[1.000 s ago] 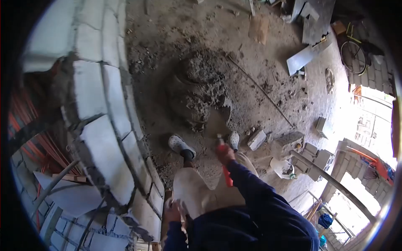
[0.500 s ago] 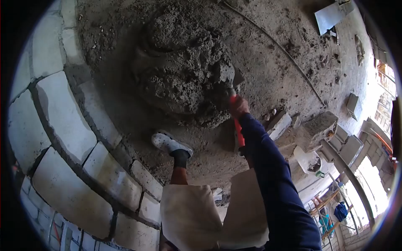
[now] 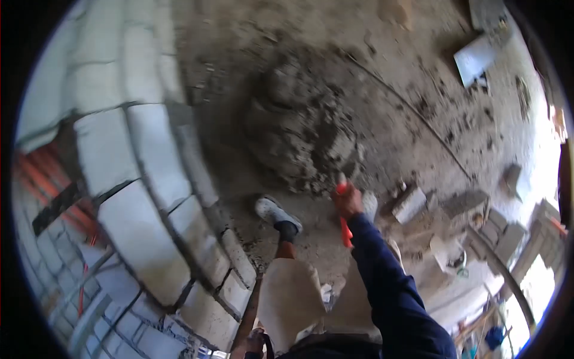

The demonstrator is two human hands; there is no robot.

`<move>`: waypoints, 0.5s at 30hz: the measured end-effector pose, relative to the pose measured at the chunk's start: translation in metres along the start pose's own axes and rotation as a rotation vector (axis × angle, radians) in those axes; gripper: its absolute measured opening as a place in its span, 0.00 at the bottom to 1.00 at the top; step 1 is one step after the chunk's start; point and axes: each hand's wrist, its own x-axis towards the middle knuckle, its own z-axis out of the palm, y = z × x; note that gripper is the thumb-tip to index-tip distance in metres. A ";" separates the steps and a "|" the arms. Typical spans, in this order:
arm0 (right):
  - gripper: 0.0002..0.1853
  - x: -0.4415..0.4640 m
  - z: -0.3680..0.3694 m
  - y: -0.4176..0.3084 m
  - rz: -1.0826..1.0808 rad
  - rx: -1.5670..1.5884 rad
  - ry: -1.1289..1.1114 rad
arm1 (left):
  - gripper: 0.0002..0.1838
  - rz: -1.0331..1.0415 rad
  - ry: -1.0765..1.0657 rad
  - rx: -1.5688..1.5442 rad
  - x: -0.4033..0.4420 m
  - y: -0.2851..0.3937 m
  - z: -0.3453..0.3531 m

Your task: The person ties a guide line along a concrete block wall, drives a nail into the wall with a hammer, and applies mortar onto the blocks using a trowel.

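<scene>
My right hand (image 3: 348, 204) is closed round the red handle of a short shovel (image 3: 345, 230), whose handle end sticks out below my fist. The shovel's blade lies at the near right side of a heap of wet grey mortar (image 3: 293, 128); mortar covers it, so its shape is hard to make out. At the bottom edge, beside my left thigh, part of my left hand (image 3: 255, 341) shows with its fingers curled. A dark strap-like thing is next to it, but what the hand holds is too blurred to name.
A pale block wall (image 3: 143, 239) runs along my left. A thin rod (image 3: 412, 110) lies on the floor beyond the heap. Loose blocks (image 3: 409, 204) and a white broken container (image 3: 445, 254) are at right. A metal sheet (image 3: 475, 60) lies at the far right.
My right hand has drawn the shovel back a little from the heap towards me. The view has shifted left, and my left hand has come into view at the bottom.
</scene>
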 end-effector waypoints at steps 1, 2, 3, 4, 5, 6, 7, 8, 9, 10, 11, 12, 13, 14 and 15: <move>0.17 -0.017 -0.012 -0.025 0.039 0.009 -0.013 | 0.10 0.188 0.018 0.156 -0.003 0.009 -0.006; 0.16 -0.034 -0.021 -0.048 0.074 0.012 -0.029 | 0.10 0.363 0.041 0.318 -0.008 0.018 -0.011; 0.16 -0.050 -0.028 -0.066 0.056 -0.048 -0.019 | 0.12 0.101 0.005 -0.071 -0.013 0.022 -0.009; 0.16 -0.067 -0.033 -0.084 0.041 -0.111 -0.004 | 0.14 -0.152 0.072 -0.475 -0.019 0.025 -0.006; 0.15 -0.087 -0.038 -0.100 -0.017 -0.152 -0.002 | 0.15 -0.224 0.076 -0.549 -0.015 0.012 -0.001; 0.15 -0.104 -0.043 -0.116 -0.069 -0.196 0.008 | 0.16 -0.291 0.067 -0.624 -0.014 0.006 0.004; 0.15 -0.123 -0.046 -0.138 -0.110 -0.173 0.016 | 0.19 -0.418 0.049 -0.814 -0.019 0.022 -0.007; 0.16 -0.142 -0.049 -0.164 -0.144 -0.152 0.024 | 0.19 -0.286 0.068 -0.788 -0.022 0.024 -0.012; 0.16 -0.158 -0.051 -0.192 -0.152 -0.210 -0.010 | 0.19 -0.159 0.087 -0.752 -0.027 0.024 -0.019; 0.17 -0.176 -0.051 -0.220 -0.155 -0.268 -0.039 | 0.19 -0.031 0.108 -0.708 -0.029 0.024 -0.027; 0.17 -0.191 -0.049 -0.245 -0.153 -0.323 -0.063 | 0.15 -0.380 -0.024 -1.003 -0.027 0.036 -0.042; 0.18 -0.203 -0.041 -0.267 -0.205 -0.273 -0.081 | 0.15 -0.337 -0.027 -1.016 -0.028 0.032 -0.045; 0.19 -0.213 -0.031 -0.289 -0.254 -0.223 -0.102 | 0.14 -0.297 -0.029 -1.025 -0.027 0.027 -0.049; 0.20 -0.223 -0.020 -0.312 -0.302 -0.170 -0.125 | 0.14 -0.258 -0.030 -1.031 -0.025 0.018 -0.049; 0.22 -0.232 -0.008 -0.339 -0.317 -0.143 -0.154 | 0.14 -0.259 -0.026 -1.094 -0.023 0.010 -0.049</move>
